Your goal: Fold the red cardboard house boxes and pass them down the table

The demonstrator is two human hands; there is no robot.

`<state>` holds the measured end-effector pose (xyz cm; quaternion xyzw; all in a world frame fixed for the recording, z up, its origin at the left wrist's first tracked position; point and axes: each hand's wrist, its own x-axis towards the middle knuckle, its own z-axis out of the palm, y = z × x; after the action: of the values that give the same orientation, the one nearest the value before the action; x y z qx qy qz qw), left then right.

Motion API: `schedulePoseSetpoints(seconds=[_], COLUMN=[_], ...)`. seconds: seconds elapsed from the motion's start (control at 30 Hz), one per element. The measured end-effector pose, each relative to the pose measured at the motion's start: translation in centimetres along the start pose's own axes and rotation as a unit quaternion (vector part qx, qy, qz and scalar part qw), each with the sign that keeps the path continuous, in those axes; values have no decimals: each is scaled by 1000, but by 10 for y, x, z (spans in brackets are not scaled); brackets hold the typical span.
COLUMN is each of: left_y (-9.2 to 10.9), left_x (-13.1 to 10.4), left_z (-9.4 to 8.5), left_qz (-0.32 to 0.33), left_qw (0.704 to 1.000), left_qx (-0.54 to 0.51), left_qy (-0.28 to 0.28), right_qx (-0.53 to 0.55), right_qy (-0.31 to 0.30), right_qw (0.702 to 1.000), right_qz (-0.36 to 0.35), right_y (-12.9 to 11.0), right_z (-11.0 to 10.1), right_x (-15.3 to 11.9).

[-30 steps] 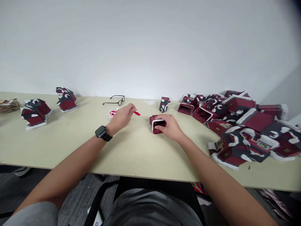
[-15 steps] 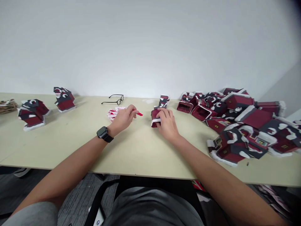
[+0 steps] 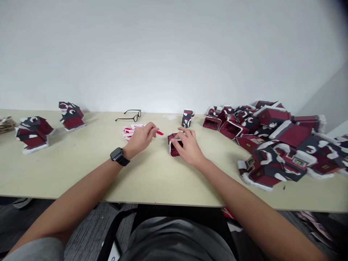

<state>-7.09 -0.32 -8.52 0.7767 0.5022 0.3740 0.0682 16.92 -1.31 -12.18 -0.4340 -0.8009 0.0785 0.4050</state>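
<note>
My left hand (image 3: pixel 141 140), with a black watch on its wrist, pinches a small bright red strip (image 3: pixel 160 133) that sticks out to the right past the fingertips. Just behind that hand lie several red-and-white pieces (image 3: pixel 127 132), partly hidden by it. My right hand (image 3: pixel 190 148) grips a small dark red model house (image 3: pixel 171 139) with a white rim, thumb at the rim and fingers over the far side. The house lies on its side, its hollow open end facing me. Behind it a dark, white-patched model house (image 3: pixel 187 118) stands apart.
A large heap of dark red model houses (image 3: pixel 274 117) fills the table's right side. More model houses (image 3: pixel 72 117) stand at the left. Black-framed glasses (image 3: pixel 136 117) lie near the wall. A brown item (image 3: pixel 5 125) sits at the far left edge.
The house under my right hand has come nearer to me and turned, so its hollow end shows. My right thumb has shifted to its rim. The left hand still pinches the red strip.
</note>
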Motion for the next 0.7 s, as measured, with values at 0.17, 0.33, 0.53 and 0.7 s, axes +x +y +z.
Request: schedulePoseSetpoints(seconds=[0.17, 0.33, 0.53, 0.7], left_y=[0, 0, -6, -3], left_x=[0, 0, 0, -1], left_z=[0, 1, 5, 6], left_qz=[-4, -2, 25, 35], left_qw=[1000, 999, 997, 998], left_qx=[3, 18, 52, 59], left_qy=[-11, -38, -45, 1], right_qx=[33, 42, 15, 37], right_qy=[-12, -50, -19, -24], right_qw=[998, 998, 991, 985], right_qz=[45, 24, 135, 169], right_y=[3, 1, 8, 11], right_z=[2, 0, -9, -13], right_x=[-1, 0, 3, 4])
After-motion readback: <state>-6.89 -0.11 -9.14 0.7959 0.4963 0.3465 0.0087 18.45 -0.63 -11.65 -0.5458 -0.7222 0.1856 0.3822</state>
